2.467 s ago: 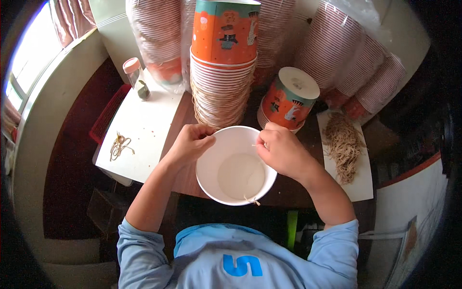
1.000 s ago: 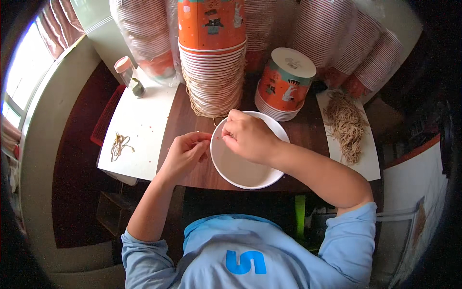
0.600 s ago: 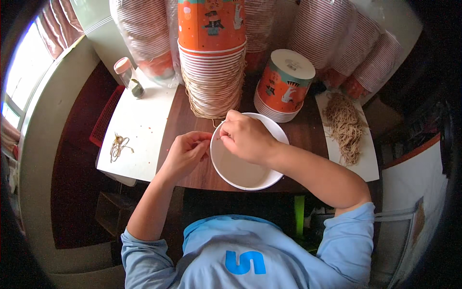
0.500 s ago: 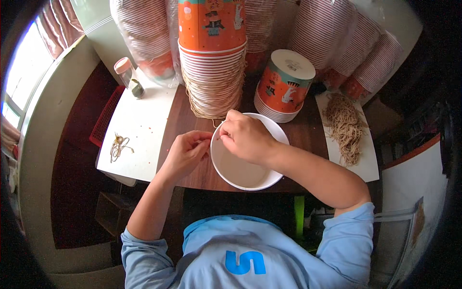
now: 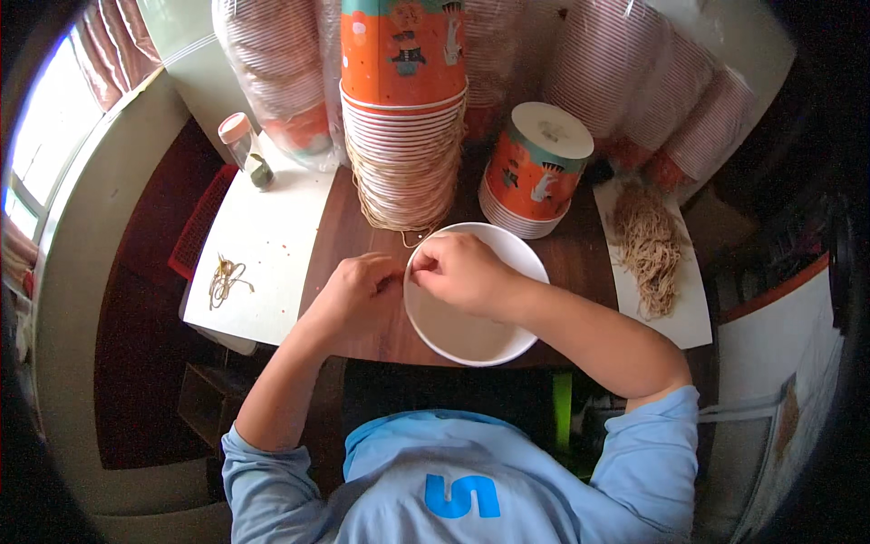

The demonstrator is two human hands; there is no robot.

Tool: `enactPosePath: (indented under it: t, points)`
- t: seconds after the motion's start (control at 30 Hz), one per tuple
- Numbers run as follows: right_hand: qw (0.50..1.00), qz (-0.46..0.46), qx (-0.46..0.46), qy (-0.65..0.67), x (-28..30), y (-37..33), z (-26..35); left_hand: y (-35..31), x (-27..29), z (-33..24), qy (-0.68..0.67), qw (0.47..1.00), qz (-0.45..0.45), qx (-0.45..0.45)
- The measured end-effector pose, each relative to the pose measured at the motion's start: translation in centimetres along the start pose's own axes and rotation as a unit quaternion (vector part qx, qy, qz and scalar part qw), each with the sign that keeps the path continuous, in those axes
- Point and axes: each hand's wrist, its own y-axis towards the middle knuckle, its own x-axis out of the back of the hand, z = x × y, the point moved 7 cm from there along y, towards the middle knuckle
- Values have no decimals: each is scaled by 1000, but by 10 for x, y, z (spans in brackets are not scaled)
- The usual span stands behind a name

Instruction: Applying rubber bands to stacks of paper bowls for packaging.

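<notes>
A white paper bucket [image 5: 473, 337] stands mouth up on the brown tabletop, close to its front edge. Outside its left wall is my left hand [image 5: 356, 288], fingers curled and tips pressed together near the rim. My right hand [image 5: 462, 270] reaches over the mouth, with thumb and fingers pinched just inside the same wall. Whatever lies in either pinch is too small or hidden to make out. Behind the bucket rises a tall upside-down stack of orange printed paper buckets [image 5: 405, 68], with loops of thin cord [image 5: 408, 195] hanging around its lower rims.
A shorter upside-down bucket stack [image 5: 535, 168] stands right of the tall one. Tan cords lie in a pile [image 5: 648, 245] on a white board at right. At left are a loose cord [image 5: 227, 281] and a jar [image 5: 245, 150]. Plastic-wrapped bucket stacks [image 5: 603, 68] line the back.
My left hand has turned, its fingers curling in more, and sits slightly farther from the rim. My right hand stays pinched inside the wall. The whole view has shifted slightly.
</notes>
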Motion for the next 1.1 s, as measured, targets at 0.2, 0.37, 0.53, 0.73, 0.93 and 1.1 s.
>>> enactPosePath:
  t: [0.2, 0.37, 0.53, 0.73, 0.93, 1.1]
  points:
    - [984, 160, -77, 12, -2, -46, 14, -33, -7, -3, -158, 982, 2, 99]
    - [985, 158, 51, -34, -2, -73, 23, -52, -6, -10, -169, 983, -26, 61]
    - [982, 175, 61, -47, 11, -74, 13, -54, 0, -24, -236, 966, -85, -70]
    - [973, 222, 38, -56, 26, -65, 20, -53, -17, -24, -398, 917, -30, 21]
    - [987, 118, 109, 8, 44, -55, 44, -53, -24, -28, -460, 888, -30, 5]
    - [973, 107, 203, 15, 37, -49, 69, -53, -34, -16, -493, 863, -53, 98]
